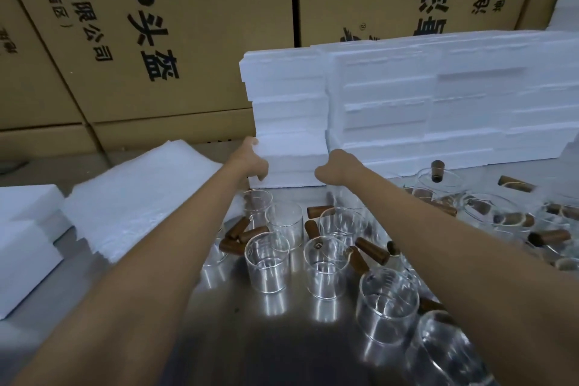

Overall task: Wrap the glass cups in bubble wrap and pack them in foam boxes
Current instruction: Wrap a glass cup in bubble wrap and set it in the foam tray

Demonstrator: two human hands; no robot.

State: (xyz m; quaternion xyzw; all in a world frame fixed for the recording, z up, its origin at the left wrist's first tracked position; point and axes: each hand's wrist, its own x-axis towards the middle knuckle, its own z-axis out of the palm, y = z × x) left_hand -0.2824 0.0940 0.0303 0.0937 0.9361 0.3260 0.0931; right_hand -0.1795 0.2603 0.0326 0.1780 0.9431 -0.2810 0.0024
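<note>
Item: foam box (291, 147), low in the stack at twelve o'clock, long axis crosswise. Your left hand (250, 157) and right hand (332, 166) gripped its ends, equally near.

Steel table (238, 338) carries glass cups (268, 263), brown wooden handles (372, 249), stacked foam boxes (438, 110), and bubble wrap sheets (141, 191).

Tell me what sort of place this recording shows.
Probably a packing area in a warehouse or factory: printed cardboard cartons stacked behind, piles of white foam boxes, and many glass cups spread over a metal table.
</note>
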